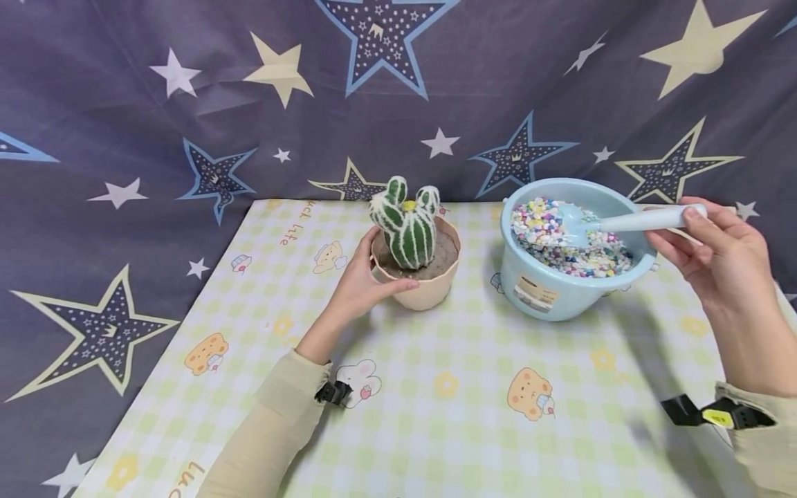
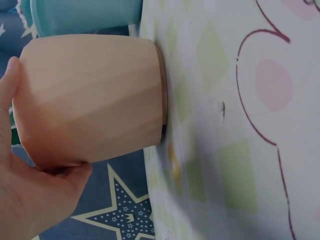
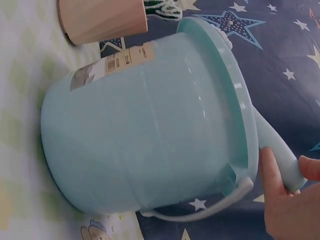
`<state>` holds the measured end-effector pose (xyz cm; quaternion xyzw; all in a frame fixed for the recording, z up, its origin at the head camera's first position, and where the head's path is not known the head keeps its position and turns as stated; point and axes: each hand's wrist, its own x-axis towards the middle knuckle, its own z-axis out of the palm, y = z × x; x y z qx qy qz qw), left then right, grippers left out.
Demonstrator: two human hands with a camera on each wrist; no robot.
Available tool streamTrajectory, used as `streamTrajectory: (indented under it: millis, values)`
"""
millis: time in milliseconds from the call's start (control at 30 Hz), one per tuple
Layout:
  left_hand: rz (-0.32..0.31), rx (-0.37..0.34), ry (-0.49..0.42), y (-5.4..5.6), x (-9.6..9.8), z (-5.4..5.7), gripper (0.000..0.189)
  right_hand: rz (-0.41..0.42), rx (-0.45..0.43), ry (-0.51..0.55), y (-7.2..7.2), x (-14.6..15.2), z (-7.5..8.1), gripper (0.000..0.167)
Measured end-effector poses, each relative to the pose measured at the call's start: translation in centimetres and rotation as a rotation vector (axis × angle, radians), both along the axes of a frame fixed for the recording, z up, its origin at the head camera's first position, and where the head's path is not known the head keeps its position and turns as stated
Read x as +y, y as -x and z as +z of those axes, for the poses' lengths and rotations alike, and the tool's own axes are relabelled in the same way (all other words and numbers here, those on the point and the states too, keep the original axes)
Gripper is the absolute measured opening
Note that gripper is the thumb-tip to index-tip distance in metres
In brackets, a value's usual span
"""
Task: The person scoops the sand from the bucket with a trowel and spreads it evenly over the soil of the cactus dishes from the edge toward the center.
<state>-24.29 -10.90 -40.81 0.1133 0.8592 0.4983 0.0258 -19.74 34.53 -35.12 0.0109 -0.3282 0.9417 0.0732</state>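
Note:
A green cactus with white fuzzy ridges (image 1: pixel 414 238) grows from greyish soil in a peach flowerpot (image 1: pixel 429 294). My left hand (image 1: pixel 364 280) grips this pot at its left side, thumb across the front near the rim. In the left wrist view the pot's faceted wall (image 2: pixel 95 95) fills much of the picture. To the right, a light blue bucket (image 1: pixel 554 304) contains small multicoloured pebbles (image 1: pixel 585 263). My right hand (image 1: pixel 725 252) holds a light blue shovel (image 1: pixel 644 220) by its handle, thumb on top. The shovel's blade is over the pebbles inside the bucket, with some pebbles at its tip.
Pot and bucket stand side by side on a checked, cartoon-printed tablecloth (image 1: pixel 445 415). A dark star-patterned curtain (image 1: pixel 218 90) hangs behind the table. The bucket's white carrying handle (image 3: pixel 215 210) hangs down at its side in the right wrist view.

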Motion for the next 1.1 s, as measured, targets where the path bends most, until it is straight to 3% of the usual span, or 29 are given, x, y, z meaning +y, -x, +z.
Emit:
streamTrajectory:
  millis: [267, 600, 1100]
  values:
    - [0.012, -0.003, -0.011, -0.2, 0.1, 0.1, 0.119, 0.060, -0.002, 0.003, 1.1, -1.4, 0.5, 0.022]
    - [0.026, 0.010, -0.002, -0.5, 0.3, 0.1, 0.118, 0.186, -0.088, 0.006, 2.3, -3.0, 1.8, 0.025]
    - [0.066, 0.016, 0.030, -0.9, 0.3, 0.2, 0.121, 0.229, -0.141, -0.234, 3.9, -6.0, 1.9, 0.015]
